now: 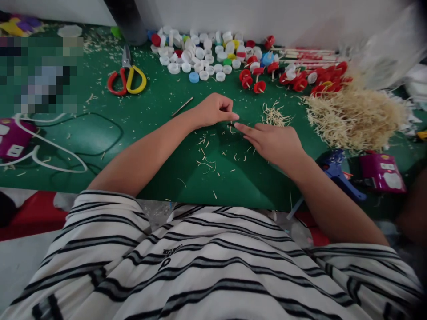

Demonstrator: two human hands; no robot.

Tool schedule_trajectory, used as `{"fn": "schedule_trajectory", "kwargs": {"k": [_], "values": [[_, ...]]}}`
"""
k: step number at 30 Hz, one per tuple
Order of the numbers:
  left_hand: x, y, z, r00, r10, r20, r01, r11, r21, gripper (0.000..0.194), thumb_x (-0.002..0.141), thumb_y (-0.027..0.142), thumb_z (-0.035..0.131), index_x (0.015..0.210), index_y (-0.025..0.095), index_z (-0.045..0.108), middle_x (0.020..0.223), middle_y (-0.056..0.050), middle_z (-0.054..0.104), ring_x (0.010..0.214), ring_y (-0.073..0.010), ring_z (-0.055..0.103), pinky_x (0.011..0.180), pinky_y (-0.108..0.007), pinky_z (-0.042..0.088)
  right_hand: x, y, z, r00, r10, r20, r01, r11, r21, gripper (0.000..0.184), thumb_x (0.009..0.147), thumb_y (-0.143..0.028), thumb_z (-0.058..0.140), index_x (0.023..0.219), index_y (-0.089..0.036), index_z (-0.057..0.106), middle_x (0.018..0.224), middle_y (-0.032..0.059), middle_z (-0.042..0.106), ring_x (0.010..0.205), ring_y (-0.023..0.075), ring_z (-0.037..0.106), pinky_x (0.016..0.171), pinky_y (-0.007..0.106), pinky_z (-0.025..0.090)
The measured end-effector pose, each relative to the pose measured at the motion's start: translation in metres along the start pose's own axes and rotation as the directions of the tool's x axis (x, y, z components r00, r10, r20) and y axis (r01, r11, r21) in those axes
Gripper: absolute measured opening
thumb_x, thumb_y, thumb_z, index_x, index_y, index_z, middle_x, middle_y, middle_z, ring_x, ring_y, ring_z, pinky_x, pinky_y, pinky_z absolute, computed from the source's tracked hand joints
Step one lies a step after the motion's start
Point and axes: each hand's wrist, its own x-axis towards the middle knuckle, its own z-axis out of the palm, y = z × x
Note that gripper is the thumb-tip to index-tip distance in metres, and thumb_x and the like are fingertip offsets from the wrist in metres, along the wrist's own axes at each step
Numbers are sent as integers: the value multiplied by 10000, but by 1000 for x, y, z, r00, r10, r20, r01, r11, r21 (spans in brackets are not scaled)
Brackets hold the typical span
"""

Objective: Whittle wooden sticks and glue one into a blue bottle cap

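My left hand is closed in a pinch over the middle of the green table, thumb and index finger together. Just to its right, my right hand has its fingers drawn together, with the fingertips close to the left thumb. A small dark piece shows at the right fingertips, with a thin pale strand below it. What each hand grips is too small to make out. Loose pale shavings are scattered below the hands, and a small pile of straw-like strands lies beyond my right hand.
Bottle caps are heaped along the back, with red caps on sticks to their right. Scissors and a thin metal rod lie left. A large strand heap, blue glue gun and purple box are right.
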Motion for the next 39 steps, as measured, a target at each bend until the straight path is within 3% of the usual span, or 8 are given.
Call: {"fn": "schedule_trajectory", "kwargs": {"k": [8, 17, 26, 31, 39], "values": [[0, 2, 5, 999, -15, -44, 15, 1000, 18, 322, 861, 257, 808, 669, 187, 558, 688, 3, 463, 759, -141, 420, 744, -364, 305, 2, 0, -6, 999, 3, 49, -6, 997, 71, 606, 1162, -457, 297, 1736, -357, 466, 1263, 106, 799, 942, 244, 691, 653, 332, 296], [0, 4, 8, 999, -16, -46, 18, 999, 39, 344, 860, 240, 795, 636, 217, 535, 636, 27, 474, 662, -126, 372, 700, -358, 294, -1, -6, -5, 997, 30, 71, -34, 998, 60, 621, 1168, -451, 277, 1767, -357, 411, 1276, 132, 790, 959, 263, 716, 695, 339, 367], [-1, 3, 2, 999, -23, -35, 25, 998, 60, 251, 848, 271, 802, 666, 200, 643, 617, 10, 519, 646, -131, 394, 691, -364, 317, -9, -7, -2, 997, 22, 74, -24, 999, 33, 605, 1170, -477, 272, 1740, -394, 456, 1229, 98, 794, 890, 233, 700, 624, 325, 289], [0, 2, -1, 999, -36, 19, 35, 998, 43, 167, 861, 289, 785, 754, 173, 731, 640, 4, 553, 633, -121, 378, 681, -357, 298, -2, -1, 4, 1000, -4, 13, 4, 1000, -25, 604, 1175, -483, 239, 1732, -419, 461, 1177, 101, 790, 864, 222, 675, 632, 322, 264], [-1, 1, -1, 1000, -13, 15, 13, 999, 39, 162, 874, 262, 795, 769, 152, 739, 671, -10, 556, 671, -121, 397, 709, -358, 311, 4, -4, 3, 1000, 3, 22, -4, 1000, 16, 599, 1171, -477, 273, 1736, -402, 458, 1172, 99, 795, 861, 228, 683, 627, 333, 249]]}}
